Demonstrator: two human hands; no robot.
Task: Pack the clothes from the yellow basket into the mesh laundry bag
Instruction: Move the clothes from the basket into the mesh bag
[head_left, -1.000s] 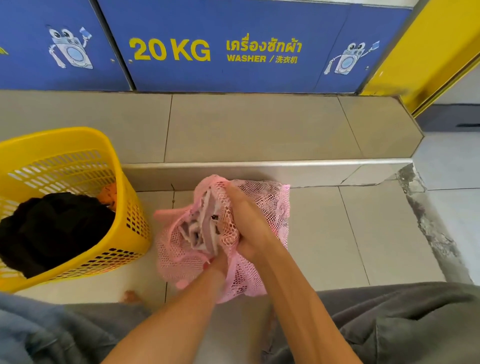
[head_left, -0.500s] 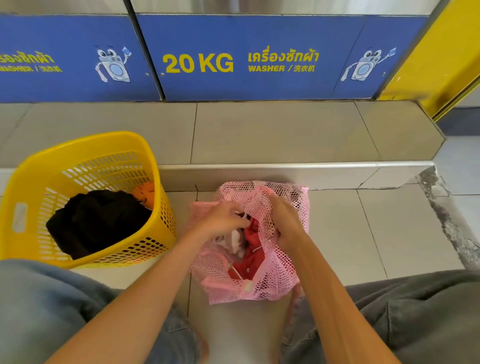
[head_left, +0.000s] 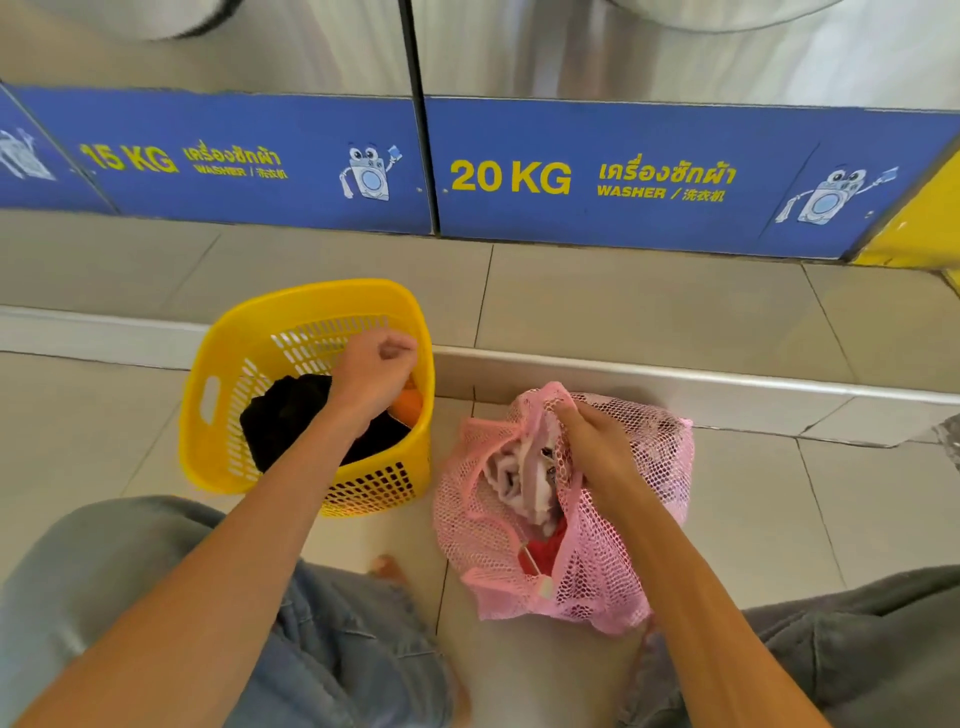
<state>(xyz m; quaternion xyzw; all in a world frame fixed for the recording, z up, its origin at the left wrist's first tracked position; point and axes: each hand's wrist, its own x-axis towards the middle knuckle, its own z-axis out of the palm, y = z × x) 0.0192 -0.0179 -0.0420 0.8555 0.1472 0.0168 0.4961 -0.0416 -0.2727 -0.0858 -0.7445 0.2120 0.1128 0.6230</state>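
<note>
A yellow basket (head_left: 218, 415) stands on the tiled floor at centre left, holding a black garment (head_left: 283, 415) and an orange garment (head_left: 408, 404). My left hand (head_left: 371, 371) hovers over the basket's right side, fingers curled, nothing visibly in it. To the right lies the pink mesh laundry bag (head_left: 613, 577), its mouth open, with white clothes (head_left: 511, 478) and a red garment (head_left: 545, 551) inside. My right hand (head_left: 592, 441) pinches the bag's upper rim and holds the opening apart.
A raised tiled step (head_left: 649, 312) with a metal edge runs behind the basket and bag. Blue washer panels (head_left: 571, 176) marked 15 KG and 20 KG rise beyond it. My knees in grey trousers (head_left: 857, 644) flank the lower frame.
My left hand left the bag's mouth and moved left over the yellow basket. My right hand stays on the bag's rim. The camera tilted up and left.
</note>
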